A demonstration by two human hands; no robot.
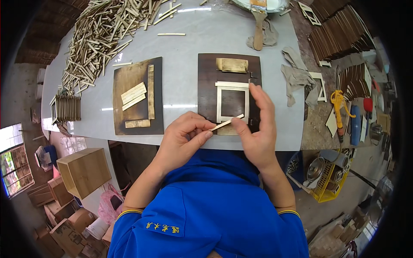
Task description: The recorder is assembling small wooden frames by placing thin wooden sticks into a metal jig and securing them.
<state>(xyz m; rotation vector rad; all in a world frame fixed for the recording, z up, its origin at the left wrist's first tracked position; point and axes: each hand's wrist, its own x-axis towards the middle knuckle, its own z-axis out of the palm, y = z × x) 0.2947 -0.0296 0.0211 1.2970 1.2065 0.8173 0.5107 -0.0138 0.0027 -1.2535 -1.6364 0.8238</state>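
Note:
My left hand [183,135] pinches one end of a thin pale wooden strip [223,124] between thumb and fingers. The strip slants up to the right, over the near side of a small rectangular wooden frame [219,103]. That frame lies on a dark board [207,71] fitted with wooden blocks and small dark stops. My right hand [263,135] is open, fingers stretched past the frame's right side, its thumb beside the strip's far end. Another strip [232,84] lies along the frame's far side. To the left, a second board [158,96] carries several strips [134,95].
A large heap of strips [97,47] covers the table's far left, with stacked frames [67,108] nearer. A brush [258,30] rests on a bowl [277,6] at the back. Grey rags [297,73], a yellow-handled tool [337,101] and dark stacked pieces [340,36] lie right.

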